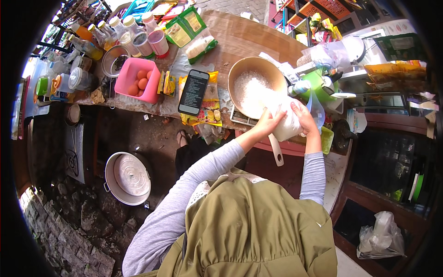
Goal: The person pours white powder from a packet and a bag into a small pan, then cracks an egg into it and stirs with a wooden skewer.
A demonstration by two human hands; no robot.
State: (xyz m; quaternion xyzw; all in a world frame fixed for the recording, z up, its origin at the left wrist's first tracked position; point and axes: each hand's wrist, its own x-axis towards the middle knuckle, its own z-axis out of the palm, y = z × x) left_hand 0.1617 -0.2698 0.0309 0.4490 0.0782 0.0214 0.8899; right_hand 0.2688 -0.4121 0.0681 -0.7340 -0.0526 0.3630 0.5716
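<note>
A white plastic bag is held between my left hand and my right hand. Its mouth tips over the near right rim of a tan pan. White grains, perhaps sugar, cover much of the pan's bottom; glare washes out the part nearest the bag. The pan's pale handle points towards me, below the bag. Under the pan shows the edge of a stove. Left of the pan, a phone with text on its screen lies on yellow packets.
Further left are a pink container of eggs, a strainer and several bottles. An opened green bag lies at the back. Right of the pan stand a green container and a blue funnel. A metal pot is on the floor.
</note>
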